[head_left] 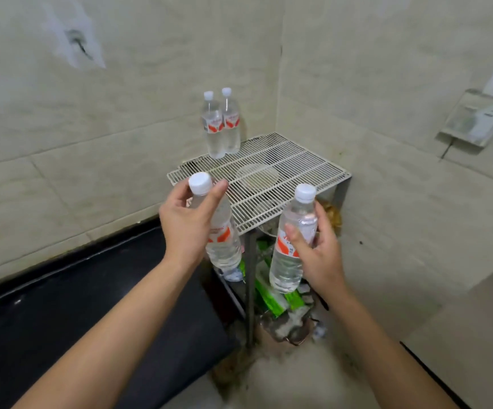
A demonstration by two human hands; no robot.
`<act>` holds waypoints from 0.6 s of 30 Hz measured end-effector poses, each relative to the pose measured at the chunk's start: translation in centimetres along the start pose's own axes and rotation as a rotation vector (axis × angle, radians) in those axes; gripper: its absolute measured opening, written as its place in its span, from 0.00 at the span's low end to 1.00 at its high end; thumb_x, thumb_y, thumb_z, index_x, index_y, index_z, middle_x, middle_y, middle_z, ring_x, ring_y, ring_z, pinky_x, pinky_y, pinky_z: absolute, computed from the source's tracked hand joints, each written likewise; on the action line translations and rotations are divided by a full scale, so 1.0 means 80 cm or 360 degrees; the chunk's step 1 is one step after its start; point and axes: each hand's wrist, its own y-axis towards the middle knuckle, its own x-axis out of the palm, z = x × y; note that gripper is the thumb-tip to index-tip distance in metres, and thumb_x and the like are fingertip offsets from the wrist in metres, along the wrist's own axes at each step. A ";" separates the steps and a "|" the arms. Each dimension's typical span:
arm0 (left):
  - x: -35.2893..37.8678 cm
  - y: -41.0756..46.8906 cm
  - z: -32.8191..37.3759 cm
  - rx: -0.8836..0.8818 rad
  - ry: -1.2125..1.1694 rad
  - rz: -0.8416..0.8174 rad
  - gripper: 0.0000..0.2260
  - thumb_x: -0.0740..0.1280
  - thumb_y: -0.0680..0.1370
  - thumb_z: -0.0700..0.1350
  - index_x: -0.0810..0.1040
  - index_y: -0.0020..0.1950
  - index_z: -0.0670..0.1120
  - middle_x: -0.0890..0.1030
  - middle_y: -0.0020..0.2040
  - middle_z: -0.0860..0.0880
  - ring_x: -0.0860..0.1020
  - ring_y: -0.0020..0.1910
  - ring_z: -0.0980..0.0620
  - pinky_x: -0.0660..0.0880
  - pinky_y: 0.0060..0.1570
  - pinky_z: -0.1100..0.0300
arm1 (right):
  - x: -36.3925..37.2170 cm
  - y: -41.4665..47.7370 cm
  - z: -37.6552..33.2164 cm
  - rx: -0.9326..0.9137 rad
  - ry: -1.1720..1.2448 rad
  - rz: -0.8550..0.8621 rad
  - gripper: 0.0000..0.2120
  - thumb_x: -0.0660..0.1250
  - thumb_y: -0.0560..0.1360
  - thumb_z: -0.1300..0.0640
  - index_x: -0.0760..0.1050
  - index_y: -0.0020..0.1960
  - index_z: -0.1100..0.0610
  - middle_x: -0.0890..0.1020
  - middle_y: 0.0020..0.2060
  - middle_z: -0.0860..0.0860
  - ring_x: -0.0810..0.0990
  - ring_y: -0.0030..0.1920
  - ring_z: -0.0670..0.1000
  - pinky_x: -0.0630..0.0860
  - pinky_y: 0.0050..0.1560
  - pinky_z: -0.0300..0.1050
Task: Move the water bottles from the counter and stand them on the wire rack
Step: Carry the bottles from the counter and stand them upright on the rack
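Single head cam, wide-angle, looking forward-down into a tiled corner; both hands close in the lower centre, wire rack (268,184) just beyond the grips.

Clear bottles (221,125) — white caps, red-and-white labels — black counter (62,305).

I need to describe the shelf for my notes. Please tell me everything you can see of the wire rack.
The wire rack is a whitish, worn metal grid, flat and level on a dark metal frame, set in the tiled corner beside the black counter. Two water bottles stand upright together at its far left corner. A round pale patch shows near its middle. Green packets lie underneath.
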 end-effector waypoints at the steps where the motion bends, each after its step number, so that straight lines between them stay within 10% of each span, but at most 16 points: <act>1: 0.013 0.011 0.002 0.0006 0.0020 -0.0004 0.15 0.79 0.70 0.53 0.84 0.50 0.46 0.85 0.48 0.44 0.82 0.47 0.52 0.80 0.54 0.47 | -0.007 0.018 -0.003 -0.0019 0.0034 0.0025 0.22 0.73 0.74 0.44 0.72 0.65 0.30 0.83 0.60 0.43 0.82 0.62 0.49 0.78 0.65 0.59; 8: 0.075 0.100 -0.019 0.0041 -0.0072 0.0026 0.06 0.76 0.75 0.43 0.84 0.47 0.53 0.86 0.40 0.57 0.82 0.40 0.62 0.78 0.42 0.65 | -0.018 0.151 0.003 -0.0061 0.0134 0.0083 0.25 0.73 0.74 0.43 0.70 0.69 0.37 0.81 0.65 0.48 0.81 0.64 0.51 0.77 0.65 0.60; 18: 0.137 0.244 -0.079 0.0180 -0.0019 0.0046 0.15 0.77 0.74 0.44 0.78 0.58 0.47 0.85 0.56 0.45 0.83 0.57 0.52 0.80 0.59 0.52 | 0.014 0.317 0.052 -0.0259 -0.0466 -0.0154 0.33 0.79 0.67 0.42 0.70 0.68 0.40 0.80 0.63 0.46 0.80 0.61 0.48 0.81 0.60 0.50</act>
